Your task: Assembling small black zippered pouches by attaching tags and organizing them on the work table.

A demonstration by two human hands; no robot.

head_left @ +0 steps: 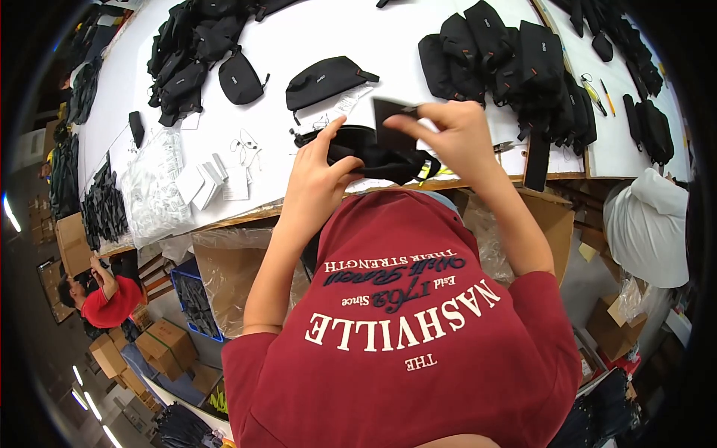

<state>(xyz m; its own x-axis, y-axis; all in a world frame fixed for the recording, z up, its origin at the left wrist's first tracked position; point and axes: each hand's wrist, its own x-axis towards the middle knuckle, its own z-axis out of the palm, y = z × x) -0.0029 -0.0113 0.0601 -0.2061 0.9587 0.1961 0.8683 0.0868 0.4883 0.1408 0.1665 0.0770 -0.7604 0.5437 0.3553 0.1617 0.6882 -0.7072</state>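
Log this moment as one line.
left hand: holds black pouch | right hand: holds dark card at pouch | table: more pouches

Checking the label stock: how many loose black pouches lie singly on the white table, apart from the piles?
2: one rounded pouch beside the left pile, one longer pouch at table centre. A third is in the hands. More may be hidden in the piles.

Heaps of black pouches (515, 63) and (190, 52) lie on the white tabletop (299, 30), with one single pouch (325, 81), white tags (216, 179) and clear plastic bags (153, 187). Cardboard boxes (164, 343) sit on the floor.
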